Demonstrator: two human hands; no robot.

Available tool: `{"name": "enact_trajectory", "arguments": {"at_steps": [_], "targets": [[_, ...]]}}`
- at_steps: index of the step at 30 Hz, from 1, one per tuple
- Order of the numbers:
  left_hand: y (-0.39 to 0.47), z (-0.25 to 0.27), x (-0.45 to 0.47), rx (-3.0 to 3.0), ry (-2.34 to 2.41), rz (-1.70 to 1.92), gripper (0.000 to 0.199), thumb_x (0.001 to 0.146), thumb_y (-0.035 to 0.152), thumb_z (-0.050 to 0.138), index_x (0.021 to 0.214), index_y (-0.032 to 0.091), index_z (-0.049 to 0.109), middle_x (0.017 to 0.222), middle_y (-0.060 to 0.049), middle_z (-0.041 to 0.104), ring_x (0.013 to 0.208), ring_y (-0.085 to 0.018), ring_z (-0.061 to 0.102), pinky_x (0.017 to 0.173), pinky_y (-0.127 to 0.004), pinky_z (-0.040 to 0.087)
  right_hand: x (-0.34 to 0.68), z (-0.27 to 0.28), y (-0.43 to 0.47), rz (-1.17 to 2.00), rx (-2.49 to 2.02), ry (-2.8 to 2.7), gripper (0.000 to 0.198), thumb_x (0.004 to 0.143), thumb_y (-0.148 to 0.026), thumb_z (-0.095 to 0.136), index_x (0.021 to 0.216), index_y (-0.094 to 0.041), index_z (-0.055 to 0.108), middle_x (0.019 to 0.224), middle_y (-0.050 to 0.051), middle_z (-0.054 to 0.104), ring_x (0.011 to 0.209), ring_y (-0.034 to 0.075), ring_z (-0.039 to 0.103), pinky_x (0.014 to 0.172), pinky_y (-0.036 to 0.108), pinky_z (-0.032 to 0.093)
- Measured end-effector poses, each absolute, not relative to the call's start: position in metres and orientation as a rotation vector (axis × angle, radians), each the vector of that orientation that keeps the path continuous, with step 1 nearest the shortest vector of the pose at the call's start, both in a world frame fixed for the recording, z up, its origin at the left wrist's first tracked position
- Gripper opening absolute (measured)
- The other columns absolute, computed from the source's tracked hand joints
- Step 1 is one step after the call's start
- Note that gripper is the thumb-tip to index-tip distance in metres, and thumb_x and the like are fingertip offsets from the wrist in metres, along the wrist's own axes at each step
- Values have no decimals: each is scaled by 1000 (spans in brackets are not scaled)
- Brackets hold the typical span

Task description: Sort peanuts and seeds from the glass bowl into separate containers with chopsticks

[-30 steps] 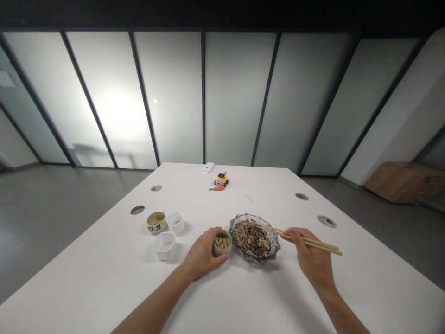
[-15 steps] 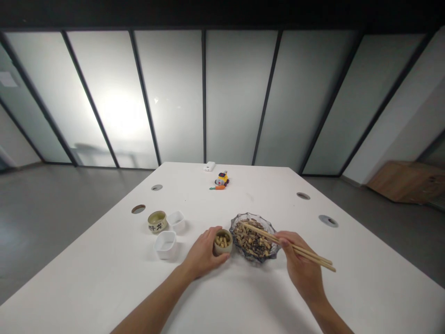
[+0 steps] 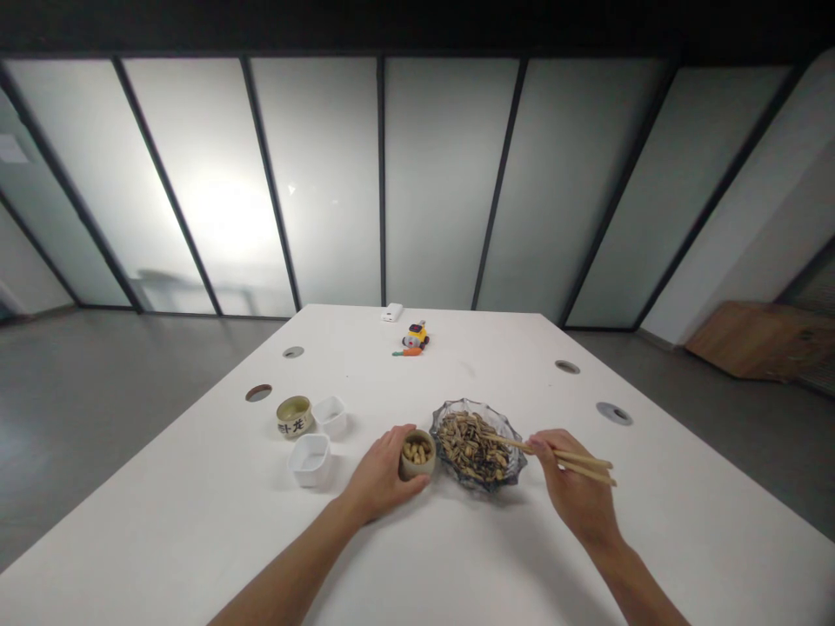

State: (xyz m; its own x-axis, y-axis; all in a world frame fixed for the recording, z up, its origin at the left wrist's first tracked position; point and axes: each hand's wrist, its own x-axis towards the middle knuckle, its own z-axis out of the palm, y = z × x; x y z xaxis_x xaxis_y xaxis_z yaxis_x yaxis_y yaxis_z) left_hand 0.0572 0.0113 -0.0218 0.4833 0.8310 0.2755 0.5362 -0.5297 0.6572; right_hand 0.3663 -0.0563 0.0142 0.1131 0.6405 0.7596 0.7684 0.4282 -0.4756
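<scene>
My left hand [image 3: 384,474] is wrapped round a small ceramic cup [image 3: 415,469] standing on the table, with several peanuts [image 3: 416,450] inside it. Just right of the cup sits a scalloped glass bowl [image 3: 511,426], filled with what look like sunflower seeds [image 3: 466,439] and some peanuts. My right hand [image 3: 574,487] grips a pair of wooden chopsticks [image 3: 580,461] at the bowl's right side. The chopstick tips reach over the bowl's contents; whether they pinch anything cannot be made out.
Left on the white table [image 3: 228,504] stand a ceramic bowl with dark characters [image 3: 295,426] and two white plastic dishes [image 3: 310,469] [image 3: 330,426]. Farther back lie a yellow toy car [image 3: 416,335], a toy carrot [image 3: 410,353] and a white box [image 3: 392,312]. Holes pierce the tabletop near both sides.
My right hand has shifted slightly right, drawing the chopstick tips from the bowl's left part toward its middle right. The chopsticks lie flatter now. My left hand stays on the cup.
</scene>
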Motion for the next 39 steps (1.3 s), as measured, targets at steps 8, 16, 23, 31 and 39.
{"name": "enact_trajectory", "arguments": {"at_steps": [8, 16, 23, 31, 39], "targets": [[11, -19, 58, 2247, 1133, 805, 68, 80, 28, 78, 142, 25, 51, 136, -11, 65, 126, -32, 62, 112, -48, 47, 357, 9, -55, 70, -1129, -1677, 19, 103, -33, 61, 93, -24, 74, 93, 5, 74, 83, 19, 73, 76, 30, 60], [10, -17, 58, 2236, 1116, 799, 69, 81, 29, 78, 143, 25, 49, 138, -11, 63, 128, -32, 60, 114, -49, 45, 359, 11, -54, 92, -1163, -1660, 26, 102, -41, 62, 90, -23, 76, 91, 7, 75, 82, 21, 73, 76, 31, 61], [9, -16, 58, 2240, 1119, 800, 69, 81, 29, 78, 143, 25, 50, 138, -11, 64, 128, -32, 60, 113, -48, 46, 362, 12, -55, 61, -1212, -1625, 31, 101, -47, 61, 88, -24, 75, 88, 7, 76, 78, 22, 73, 73, 32, 62], [10, -17, 58, 2238, 1122, 798, 69, 79, 27, 79, 142, 24, 51, 138, -11, 64, 128, -32, 60, 114, -47, 46, 359, 12, -56, 110, -1177, -1640, 24, 101, -40, 64, 89, -23, 76, 90, 6, 76, 81, 21, 74, 75, 31, 62], [10, -18, 57, 2250, 1113, 810, 69, 81, 29, 79, 143, 25, 50, 139, -11, 63, 128, -32, 60, 114, -49, 46, 367, 12, -56, -131, -1188, -1608, 20, 101, -35, 63, 90, -25, 76, 90, 5, 76, 81, 20, 74, 77, 32, 61]]}}
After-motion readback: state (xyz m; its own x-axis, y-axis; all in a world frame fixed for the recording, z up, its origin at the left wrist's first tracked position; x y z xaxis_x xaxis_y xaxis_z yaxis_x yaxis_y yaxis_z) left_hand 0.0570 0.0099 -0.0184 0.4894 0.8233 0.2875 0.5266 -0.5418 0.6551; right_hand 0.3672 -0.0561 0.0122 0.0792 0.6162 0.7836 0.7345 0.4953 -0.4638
